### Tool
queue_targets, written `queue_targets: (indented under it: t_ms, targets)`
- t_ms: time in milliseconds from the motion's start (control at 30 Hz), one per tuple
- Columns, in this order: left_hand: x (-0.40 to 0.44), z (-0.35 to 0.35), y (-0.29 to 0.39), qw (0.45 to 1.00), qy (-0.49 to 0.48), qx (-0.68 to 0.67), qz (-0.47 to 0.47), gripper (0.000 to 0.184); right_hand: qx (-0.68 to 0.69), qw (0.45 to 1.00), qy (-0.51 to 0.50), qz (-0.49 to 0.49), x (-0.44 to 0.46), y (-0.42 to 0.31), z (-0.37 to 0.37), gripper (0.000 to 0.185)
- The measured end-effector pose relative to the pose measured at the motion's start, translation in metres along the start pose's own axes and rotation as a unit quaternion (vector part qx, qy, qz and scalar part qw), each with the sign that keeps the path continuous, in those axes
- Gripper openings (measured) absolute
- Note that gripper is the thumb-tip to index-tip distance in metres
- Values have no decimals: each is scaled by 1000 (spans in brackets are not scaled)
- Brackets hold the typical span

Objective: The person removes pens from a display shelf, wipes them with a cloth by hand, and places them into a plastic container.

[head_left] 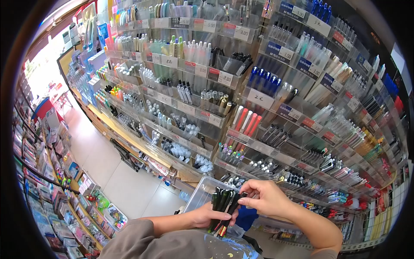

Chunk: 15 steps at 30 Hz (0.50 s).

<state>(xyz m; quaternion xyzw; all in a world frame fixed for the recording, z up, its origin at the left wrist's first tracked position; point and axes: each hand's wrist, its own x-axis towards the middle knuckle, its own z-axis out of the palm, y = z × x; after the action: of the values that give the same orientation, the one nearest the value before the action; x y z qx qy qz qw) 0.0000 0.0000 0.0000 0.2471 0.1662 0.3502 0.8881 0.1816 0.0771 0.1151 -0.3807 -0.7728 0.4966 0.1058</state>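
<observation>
A bundle of dark capped pens (223, 202) stands upright in my left hand (206, 215), whose fingers and thumb wrap round its lower part. My right hand (261, 196) is at the bundle's upper right side, thumb and forefinger pinched on the top of one dark pen. Below the grip, some reddish and light pen ends poke out. Behind the pens is a clear plastic box (202, 190), partly hidden by the bundle and my hands.
Tiered clear pen racks (172, 99) with price tags rise in front and to the right. Red and white pens (247, 121) fill one slot. Tiled floor (125, 185) runs on the left, beside low shelves of stationery (64, 203).
</observation>
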Motion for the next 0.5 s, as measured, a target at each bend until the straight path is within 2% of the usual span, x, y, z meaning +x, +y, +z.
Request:
queue_targets:
  t_ms: [67, 100, 167, 233, 300, 367, 433, 467, 500]
  targets:
    - [-1, -8, -2, 1000, -11, -1, 4, 45, 17, 999, 21, -27, 1, -1, -6, 19]
    - [6, -1, -5, 1000, -23, -14, 9, 45, 85, 995, 46, 15, -8, -16, -19, 17]
    - [1, 0, -1, 1000, -18, -22, 6, 46, 155, 981, 111, -18, -11, -37, -36, 13]
    - [1, 1, -2, 999, -24, -30, 7, 46, 179, 952, 222, -109, -19, -66, -60, 10]
    - [1, 2, -2, 999, -26, -36, 5, 47, 112, 908, 326, -237, -30, -87, -87, 8]
    - [1, 3, -1, 999, -26, -39, 0, 47, 34, 839, 417, -348, -37, -100, -112, 7]
    - [2, 2, -2, 999, -34, -34, 6, 47, -8, 771, 525, -362, -37, -109, -127, 7]
    - [2, 3, -2, 999, -37, -31, 8, 47, -11, 756, 550, -356, -33, -114, -129, 7]
    - [2, 4, -1, 999, -24, -29, 5, 47, -22, 768, 542, -340, -28, -117, -130, 7]
